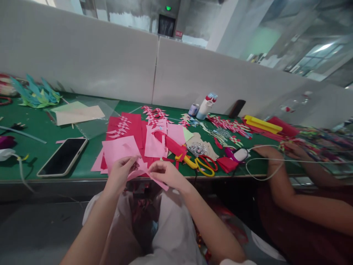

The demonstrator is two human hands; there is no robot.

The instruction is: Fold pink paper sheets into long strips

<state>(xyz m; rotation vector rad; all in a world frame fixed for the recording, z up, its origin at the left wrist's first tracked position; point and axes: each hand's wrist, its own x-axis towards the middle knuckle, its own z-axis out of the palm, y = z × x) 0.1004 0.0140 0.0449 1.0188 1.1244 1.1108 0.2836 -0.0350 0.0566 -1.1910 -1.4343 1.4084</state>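
Pink paper strips point(143, 168) are pinched between my two hands at the table's front edge. My left hand point(122, 170) has its fingers closed on one end, over a square pink sheet point(120, 149). Just to its right, my right hand point(167, 173) grips the strips with thumb and fingers. Red sheets point(135, 123) and more pink paper point(153, 141) lie behind the hands. Yellow-handled scissors point(193, 162) and red-handled scissors point(211, 162) rest to the right of my right hand. Woven red and pink paper pieces point(156, 116) are spread farther back.
A phone point(63, 156) lies at the left of the green table point(91, 162). A white bottle point(206, 106) and a small can point(193, 109) stand near the partition point(110, 55). At the right, another person's hands point(271, 151) work near a white cable point(260, 179).
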